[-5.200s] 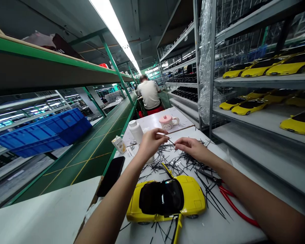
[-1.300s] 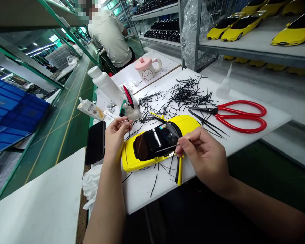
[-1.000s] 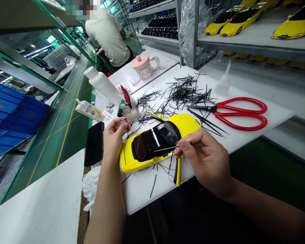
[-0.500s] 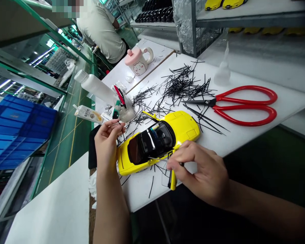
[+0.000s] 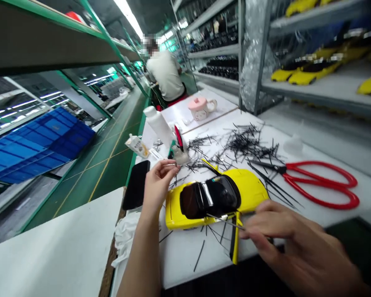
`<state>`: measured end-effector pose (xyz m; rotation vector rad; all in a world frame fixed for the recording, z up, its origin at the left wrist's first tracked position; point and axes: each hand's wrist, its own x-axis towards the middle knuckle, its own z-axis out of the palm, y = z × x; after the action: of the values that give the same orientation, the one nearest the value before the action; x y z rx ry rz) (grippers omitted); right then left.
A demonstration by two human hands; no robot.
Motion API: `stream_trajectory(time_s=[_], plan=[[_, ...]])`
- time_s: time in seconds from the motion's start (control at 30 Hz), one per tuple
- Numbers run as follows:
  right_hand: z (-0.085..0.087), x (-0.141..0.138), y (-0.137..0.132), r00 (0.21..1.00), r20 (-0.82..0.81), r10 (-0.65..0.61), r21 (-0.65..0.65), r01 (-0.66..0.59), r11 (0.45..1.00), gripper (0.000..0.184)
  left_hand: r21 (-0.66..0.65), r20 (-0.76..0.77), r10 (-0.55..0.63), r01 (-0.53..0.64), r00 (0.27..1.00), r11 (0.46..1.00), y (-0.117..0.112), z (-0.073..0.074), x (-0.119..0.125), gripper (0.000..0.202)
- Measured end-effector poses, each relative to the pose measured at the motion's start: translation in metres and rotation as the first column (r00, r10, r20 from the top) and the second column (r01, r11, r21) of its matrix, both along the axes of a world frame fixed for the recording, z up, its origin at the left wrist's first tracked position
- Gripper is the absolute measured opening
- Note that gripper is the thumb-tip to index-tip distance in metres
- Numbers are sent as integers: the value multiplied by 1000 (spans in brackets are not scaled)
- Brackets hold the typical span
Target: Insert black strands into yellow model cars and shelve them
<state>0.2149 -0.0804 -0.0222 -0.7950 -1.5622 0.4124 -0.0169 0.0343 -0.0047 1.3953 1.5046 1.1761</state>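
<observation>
A yellow toy car (image 5: 250, 189) with a black roof lies on the white worktop (image 5: 185, 264), both doors swung open. My right hand (image 5: 293, 247) is closed, pinching a thin black strip (image 5: 225, 220) whose tip reaches the car's near door opening. My left hand (image 5: 157, 187) hovers just left of the car's rear, fingertips pinched on something small that I cannot make out. Loose black strips (image 5: 244, 142) lie scattered beyond the car.
Red-handled scissors (image 5: 321, 185) lie at the right. A white bottle (image 5: 159, 123), a small carton (image 5: 137, 145), a black phone (image 5: 136, 189) and a pink mug (image 5: 200, 109) stand behind. A person in a white shirt (image 5: 167, 74) sits further off. Shelves with yellow cars (image 5: 309, 74) line the right.
My head has lifted, so the car sits lower in view. My right hand dropped toward the near edge with the strip still at the door. The left hand stays pinched beside the car.
</observation>
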Motion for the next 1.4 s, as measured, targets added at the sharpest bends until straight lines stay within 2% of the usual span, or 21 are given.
stream_trajectory(time_s=[0.1,0.17,0.23,0.33,0.4,0.6,0.7,0.77,0.83,0.9,1.0,1.13,1.23,1.3,1.4], plan=[[38,-1,34,992,124,8,53,-15,999,12,-12,64,-9,10,998,1000,-2,3,-6,30],[59,-15,71,973,226,-53,103,30,994,20,-4,98,-6,6,995,1000,-2,3,-10,31],[70,-38,113,955,293,-53,114,20,993,23,12,130,-10,8,991,1000,-2,1,-14,32],[66,-70,169,918,397,-14,-61,42,997,21,41,200,-41,34,979,999,-4,1,-16,31],[57,-85,192,906,424,-7,-91,51,995,22,58,248,-63,50,967,997,-7,1,-16,30],[32,-104,215,878,475,52,-152,23,988,21,59,366,-104,89,925,994,-13,6,-14,28],[32,-103,212,863,488,132,-206,-33,978,9,52,393,-101,87,914,995,-15,7,-11,29],[38,-97,201,858,480,182,-238,-72,969,12,56,395,-90,74,914,996,-16,8,-9,32],[45,-85,182,844,461,274,-292,-148,945,19,72,394,-97,75,914,995,-20,11,-4,34],[52,-70,157,804,422,418,-374,-266,889,24,97,382,-128,98,915,990,-25,14,2,35],[56,-48,121,794,364,487,-401,-338,852,17,125,326,-158,124,932,984,-35,18,14,33],[49,-30,91,842,357,405,-312,-301,901,9,145,237,-192,160,952,976,-49,22,28,26],[40,-19,78,871,396,291,-157,-248,956,10,107,271,-272,252,923,962,-55,25,34,22],[35,-11,71,879,393,270,-53,-271,961,15,19,382,-349,370,856,929,-57,27,35,24],[32,-2,64,870,372,322,27,-357,934,21,-88,567,-431,571,702,816,-57,27,34,27]])
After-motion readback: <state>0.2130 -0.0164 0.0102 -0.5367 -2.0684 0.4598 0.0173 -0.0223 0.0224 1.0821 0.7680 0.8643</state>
